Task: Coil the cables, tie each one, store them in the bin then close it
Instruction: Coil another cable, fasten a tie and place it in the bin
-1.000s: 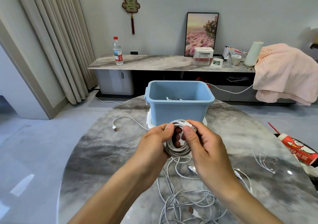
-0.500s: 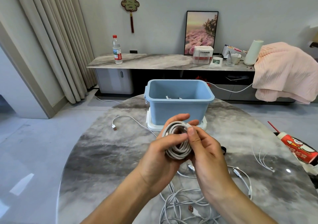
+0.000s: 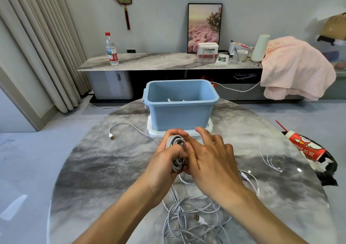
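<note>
My left hand (image 3: 164, 161) grips a coiled white cable (image 3: 176, 150), fingers wrapped round the bundle above the table's middle. My right hand (image 3: 209, 155) lies against the coil's right side, thumb touching it and the other fingers spread and mostly straight. The open blue bin (image 3: 179, 103) stands just beyond on its white lid (image 3: 152, 131); a few white cable ends show inside. A tangle of loose white cables (image 3: 191, 217) lies on the marble table (image 3: 104, 165) under my forearms.
A single white USB cable (image 3: 119, 129) trails at the left of the bin. Thin white cables (image 3: 269, 159) and a red snack packet (image 3: 305, 146) lie at the right edge. Behind are a cabinet with a water bottle (image 3: 111, 50) and a pink blanket (image 3: 294, 67).
The coil has turned from facing me to edge-on in my left hand. My right hand let go its pinch on the cable end and now has its fingers spread.
</note>
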`<act>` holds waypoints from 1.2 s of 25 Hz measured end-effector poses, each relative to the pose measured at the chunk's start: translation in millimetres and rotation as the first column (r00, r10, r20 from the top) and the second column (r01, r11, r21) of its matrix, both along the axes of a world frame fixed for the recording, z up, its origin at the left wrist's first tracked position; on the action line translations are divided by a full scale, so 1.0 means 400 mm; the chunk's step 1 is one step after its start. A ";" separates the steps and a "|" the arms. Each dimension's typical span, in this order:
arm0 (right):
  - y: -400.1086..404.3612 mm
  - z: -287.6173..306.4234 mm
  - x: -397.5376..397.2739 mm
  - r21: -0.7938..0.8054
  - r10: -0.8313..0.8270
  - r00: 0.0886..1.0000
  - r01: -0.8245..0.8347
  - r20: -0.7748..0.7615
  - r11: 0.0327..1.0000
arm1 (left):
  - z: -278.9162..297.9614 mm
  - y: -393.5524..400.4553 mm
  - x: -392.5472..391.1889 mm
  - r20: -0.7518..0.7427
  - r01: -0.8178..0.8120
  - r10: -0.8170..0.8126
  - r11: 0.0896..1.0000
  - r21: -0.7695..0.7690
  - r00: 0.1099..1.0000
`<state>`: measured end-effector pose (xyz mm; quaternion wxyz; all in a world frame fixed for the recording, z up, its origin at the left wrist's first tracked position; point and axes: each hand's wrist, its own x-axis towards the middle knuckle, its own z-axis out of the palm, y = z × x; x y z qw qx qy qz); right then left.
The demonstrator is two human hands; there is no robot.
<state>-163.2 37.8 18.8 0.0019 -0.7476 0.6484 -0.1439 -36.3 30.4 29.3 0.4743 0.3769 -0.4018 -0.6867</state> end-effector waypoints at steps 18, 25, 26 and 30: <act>-0.271 -0.329 -0.362 0.124 -0.040 0.950 0.082 -0.309 0.989 | -0.008 -0.039 0.006 -0.093 0.022 0.003 0.965 0.263 0.996; -0.227 -0.086 -0.146 0.083 0.003 0.577 -0.124 0.817 0.989 | -0.023 -0.057 0.002 0.024 -0.127 0.125 0.965 0.230 0.992; -0.201 -0.046 -0.115 0.077 0.011 0.499 -0.155 0.867 0.985 | -0.021 -0.056 0.002 0.019 -0.137 0.136 0.964 0.226 0.990; -0.095 0.058 -0.053 0.151 -0.130 0.087 -0.332 0.988 0.931 | 0.004 -0.041 0.015 -0.084 -0.142 0.160 0.972 0.185 0.984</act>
